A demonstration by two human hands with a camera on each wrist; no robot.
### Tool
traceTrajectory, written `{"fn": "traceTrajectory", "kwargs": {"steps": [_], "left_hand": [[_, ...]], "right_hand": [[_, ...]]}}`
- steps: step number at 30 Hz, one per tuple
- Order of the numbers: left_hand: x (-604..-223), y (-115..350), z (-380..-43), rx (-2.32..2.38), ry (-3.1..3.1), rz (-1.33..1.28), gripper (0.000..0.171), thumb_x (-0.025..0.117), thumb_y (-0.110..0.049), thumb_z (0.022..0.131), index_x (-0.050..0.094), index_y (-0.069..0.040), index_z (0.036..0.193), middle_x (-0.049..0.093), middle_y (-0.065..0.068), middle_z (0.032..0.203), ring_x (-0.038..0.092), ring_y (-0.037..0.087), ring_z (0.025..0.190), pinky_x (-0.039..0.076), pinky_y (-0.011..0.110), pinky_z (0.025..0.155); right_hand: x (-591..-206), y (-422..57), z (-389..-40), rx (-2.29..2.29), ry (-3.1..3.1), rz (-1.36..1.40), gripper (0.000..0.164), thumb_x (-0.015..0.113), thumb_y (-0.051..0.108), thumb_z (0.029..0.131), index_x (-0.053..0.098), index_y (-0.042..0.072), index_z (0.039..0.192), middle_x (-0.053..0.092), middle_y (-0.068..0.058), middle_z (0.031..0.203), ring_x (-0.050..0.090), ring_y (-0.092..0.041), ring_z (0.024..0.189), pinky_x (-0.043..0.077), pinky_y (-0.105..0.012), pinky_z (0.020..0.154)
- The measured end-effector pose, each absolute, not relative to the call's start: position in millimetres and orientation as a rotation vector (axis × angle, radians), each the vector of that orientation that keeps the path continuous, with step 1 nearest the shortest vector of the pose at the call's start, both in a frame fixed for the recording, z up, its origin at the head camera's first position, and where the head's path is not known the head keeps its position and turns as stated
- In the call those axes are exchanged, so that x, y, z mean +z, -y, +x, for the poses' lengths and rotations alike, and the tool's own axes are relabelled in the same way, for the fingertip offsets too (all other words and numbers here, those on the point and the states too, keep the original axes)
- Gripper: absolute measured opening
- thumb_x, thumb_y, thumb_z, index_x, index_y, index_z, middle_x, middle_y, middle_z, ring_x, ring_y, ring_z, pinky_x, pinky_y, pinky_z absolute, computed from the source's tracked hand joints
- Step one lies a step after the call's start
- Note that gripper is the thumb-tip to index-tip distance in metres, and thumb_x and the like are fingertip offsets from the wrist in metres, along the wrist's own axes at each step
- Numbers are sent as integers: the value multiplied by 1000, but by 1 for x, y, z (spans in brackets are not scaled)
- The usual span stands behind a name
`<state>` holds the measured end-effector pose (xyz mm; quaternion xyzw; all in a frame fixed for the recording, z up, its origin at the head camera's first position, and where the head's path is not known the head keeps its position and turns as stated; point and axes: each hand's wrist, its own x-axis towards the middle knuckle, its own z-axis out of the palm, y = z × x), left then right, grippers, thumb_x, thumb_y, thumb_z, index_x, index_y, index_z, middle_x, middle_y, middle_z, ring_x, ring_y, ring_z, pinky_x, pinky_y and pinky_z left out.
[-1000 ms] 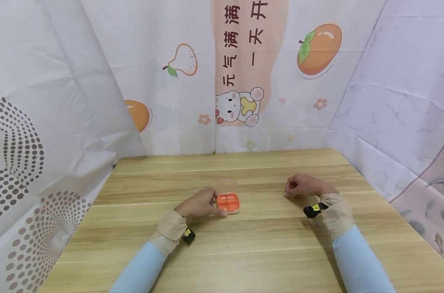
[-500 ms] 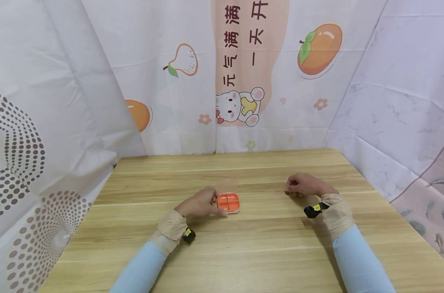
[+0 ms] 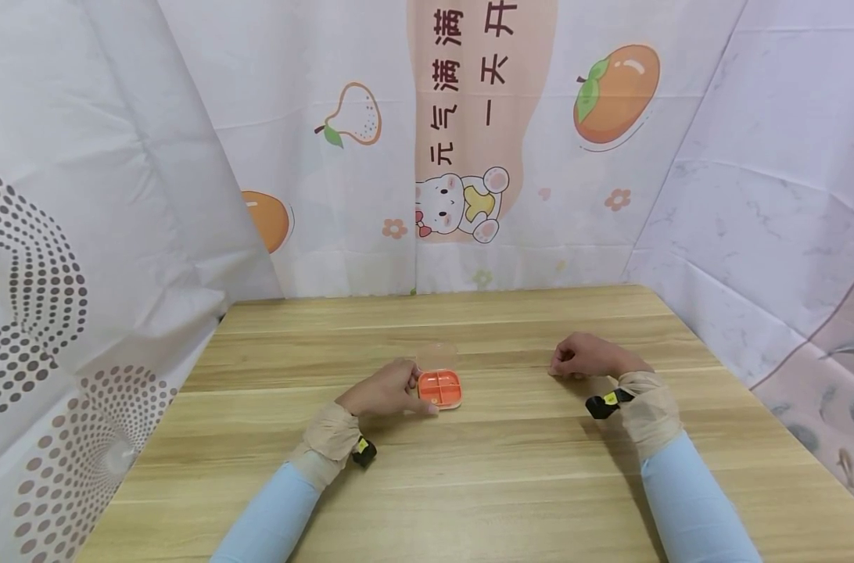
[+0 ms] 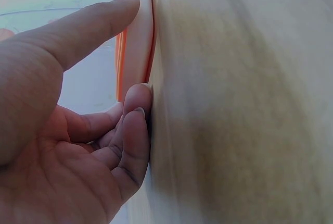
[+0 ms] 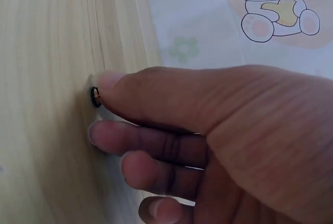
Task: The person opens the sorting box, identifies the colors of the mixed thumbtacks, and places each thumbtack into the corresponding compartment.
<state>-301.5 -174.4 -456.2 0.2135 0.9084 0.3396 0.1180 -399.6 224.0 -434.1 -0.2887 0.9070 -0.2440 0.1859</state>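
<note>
A small orange pill box (image 3: 439, 389) with a white underside sits on the table, its transparent lid (image 3: 436, 356) swung open toward the back. Cross dividers split the tray, and a tiny yellow piece (image 3: 434, 401) lies in the near left compartment. My left hand (image 3: 385, 389) holds the box, thumb along its front edge and curled fingers at its left side. Well to the right, my right hand (image 3: 587, 356) is low at the tabletop, fingers curled. At its thumb tip is a tiny dark-rimmed, gold-centred round piece (image 5: 95, 97), pinched there; the index finger is mostly hidden behind the thumb.
The wood-grain table (image 3: 413, 485) stretches around both hands. A printed curtain (image 3: 371, 188) hangs along its back edge, with further cloth at the left and right sides. Each wrist carries a small black camera (image 3: 603, 404) on a band.
Half a second ago a small brown piece showed under my right fingertips; now the fingers cover it in the head view. My left hand and the pill box stay where they were.
</note>
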Motion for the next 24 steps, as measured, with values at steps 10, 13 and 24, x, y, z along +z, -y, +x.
{"fn": "traceTrajectory", "kwargs": {"steps": [10,13,24], "left_hand": [[-453,173,-300,1016,-2642,598,53,82,-38,76,53,-5,104,54,12,97,46,18,81,42,27,66],[-454,173,-300,1025,-2635,598,52,82,-38,76,53,-5,104,54,12,97,46,17,80,42,27,65],[-452,173,-299,1047,-2622,620,51,82,-35,77,54,-3,105,56,13,95,46,17,77,41,26,63]], "right_hand": [[-438,-228,-403,-790,-2531,-827,20,57,20,99,66,3,93,61,-6,78,52,-14,64,44,-29,59],[-442,-231,-405,-1058,-2379,-716,28,56,24,101,64,-3,99,61,-8,83,49,-13,65,42,-28,58],[-456,-248,-416,-1740,-1318,-695,37,20,7,110,56,0,106,51,1,86,27,-6,59,26,-17,50]]}}
